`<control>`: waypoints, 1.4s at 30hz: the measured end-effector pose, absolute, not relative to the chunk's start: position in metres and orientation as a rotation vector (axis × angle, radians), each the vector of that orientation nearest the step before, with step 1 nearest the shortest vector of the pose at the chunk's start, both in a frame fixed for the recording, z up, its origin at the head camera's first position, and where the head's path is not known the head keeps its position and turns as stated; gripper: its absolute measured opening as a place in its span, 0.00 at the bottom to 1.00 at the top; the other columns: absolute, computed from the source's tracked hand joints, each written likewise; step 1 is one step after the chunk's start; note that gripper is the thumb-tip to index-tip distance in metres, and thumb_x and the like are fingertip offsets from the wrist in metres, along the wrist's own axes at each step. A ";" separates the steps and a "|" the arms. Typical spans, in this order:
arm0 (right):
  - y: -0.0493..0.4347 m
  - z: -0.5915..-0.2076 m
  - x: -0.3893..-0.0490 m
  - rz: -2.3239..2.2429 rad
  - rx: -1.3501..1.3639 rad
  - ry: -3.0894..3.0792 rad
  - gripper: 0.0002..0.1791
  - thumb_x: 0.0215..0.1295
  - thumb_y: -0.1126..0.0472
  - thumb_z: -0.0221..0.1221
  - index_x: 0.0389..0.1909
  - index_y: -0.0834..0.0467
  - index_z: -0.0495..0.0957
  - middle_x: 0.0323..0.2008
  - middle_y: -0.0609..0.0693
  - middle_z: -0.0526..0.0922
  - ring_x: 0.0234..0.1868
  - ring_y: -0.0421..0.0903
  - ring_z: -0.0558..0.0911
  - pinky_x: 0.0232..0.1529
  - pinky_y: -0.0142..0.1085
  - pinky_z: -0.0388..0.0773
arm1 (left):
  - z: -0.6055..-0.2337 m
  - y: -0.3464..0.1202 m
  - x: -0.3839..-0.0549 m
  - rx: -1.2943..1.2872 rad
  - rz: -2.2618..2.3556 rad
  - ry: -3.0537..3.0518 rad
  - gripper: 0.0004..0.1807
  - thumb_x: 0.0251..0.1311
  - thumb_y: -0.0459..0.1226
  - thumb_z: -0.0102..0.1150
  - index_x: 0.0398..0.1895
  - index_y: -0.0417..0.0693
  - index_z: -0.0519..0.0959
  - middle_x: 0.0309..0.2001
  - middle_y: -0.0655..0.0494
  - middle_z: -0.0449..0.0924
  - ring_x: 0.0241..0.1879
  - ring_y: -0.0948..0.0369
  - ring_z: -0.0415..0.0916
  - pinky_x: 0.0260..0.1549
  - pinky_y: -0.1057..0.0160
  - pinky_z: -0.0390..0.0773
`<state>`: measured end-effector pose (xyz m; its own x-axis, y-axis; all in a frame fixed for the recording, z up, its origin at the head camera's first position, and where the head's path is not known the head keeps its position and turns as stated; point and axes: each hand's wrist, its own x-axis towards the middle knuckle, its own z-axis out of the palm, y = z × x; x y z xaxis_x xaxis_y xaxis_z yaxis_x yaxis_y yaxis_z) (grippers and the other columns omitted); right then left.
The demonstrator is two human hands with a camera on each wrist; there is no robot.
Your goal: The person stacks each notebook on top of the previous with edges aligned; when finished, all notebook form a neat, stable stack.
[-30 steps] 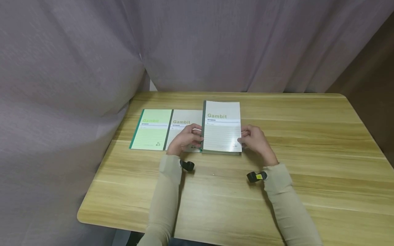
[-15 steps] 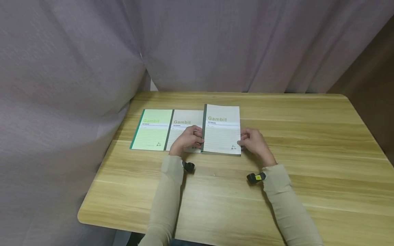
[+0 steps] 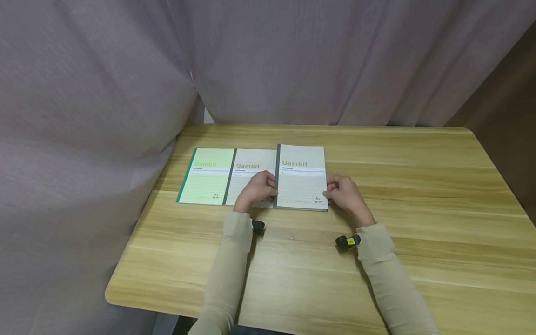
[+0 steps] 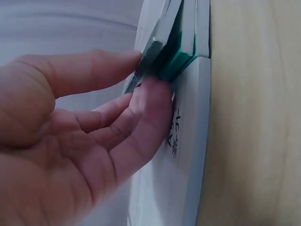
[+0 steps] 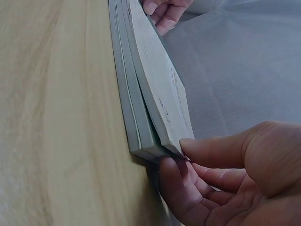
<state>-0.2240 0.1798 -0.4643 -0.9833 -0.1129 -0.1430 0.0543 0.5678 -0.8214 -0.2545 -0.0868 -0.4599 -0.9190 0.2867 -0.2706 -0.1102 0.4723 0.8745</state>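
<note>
A white notebook (image 3: 300, 181) with a dark grey spine tops a small stack at the right end of a row. My left hand (image 3: 257, 188) holds its spine edge, thumb above and fingers below. At the opposite edge, my right hand (image 3: 345, 193) pinches it near the lower corner. The right wrist view shows a narrow gap between this notebook and the lower notebooks (image 5: 129, 89). One of those has a green spine (image 4: 181, 61), seen in the left wrist view. Left of the stack lies another white notebook (image 3: 253, 158), partly covered by my left hand.
A light green notebook (image 3: 207, 184) with a green spine lies at the row's left end. Everything sits on a wooden table (image 3: 418, 186). Grey curtains (image 3: 284, 65) hang behind the table and along its left side.
The held notebook has come down onto the stack from a raised position, its far edge shifting nearer to me. Both hands have lowered slightly with it, keeping their hold. The other notebooks stayed put.
</note>
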 end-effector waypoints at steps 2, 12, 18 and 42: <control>0.180 -0.464 -0.224 -1.362 -0.042 2.630 0.19 0.66 0.73 0.60 0.56 0.77 0.74 0.40 0.64 0.80 0.36 0.50 0.79 0.33 0.32 0.80 | -0.458 -0.085 -0.255 0.147 1.410 2.357 0.18 0.57 0.21 0.61 0.52 0.30 0.73 0.41 0.44 0.75 0.32 0.54 0.78 0.32 0.61 0.84; 0.179 -0.468 -0.226 -1.314 -0.043 2.662 0.18 0.65 0.73 0.61 0.54 0.76 0.75 0.39 0.63 0.80 0.34 0.49 0.79 0.34 0.32 0.79 | -0.460 -0.084 -0.255 0.137 1.291 2.427 0.17 0.58 0.22 0.61 0.52 0.30 0.74 0.41 0.44 0.75 0.34 0.54 0.79 0.32 0.63 0.84; 0.176 -0.467 -0.226 -1.312 -0.038 2.672 0.18 0.64 0.74 0.61 0.54 0.76 0.75 0.39 0.63 0.80 0.34 0.50 0.80 0.33 0.33 0.80 | -0.458 -0.084 -0.254 0.147 1.239 2.465 0.18 0.58 0.23 0.62 0.53 0.30 0.75 0.41 0.45 0.76 0.33 0.55 0.79 0.33 0.63 0.82; 0.168 -0.463 -0.221 -1.134 -0.046 2.800 0.17 0.64 0.72 0.61 0.53 0.76 0.77 0.34 0.59 0.79 0.35 0.53 0.75 0.35 0.39 0.73 | -0.458 -0.084 -0.254 0.264 1.115 2.541 0.12 0.58 0.25 0.62 0.45 0.33 0.75 0.33 0.49 0.73 0.29 0.59 0.70 0.25 0.67 0.71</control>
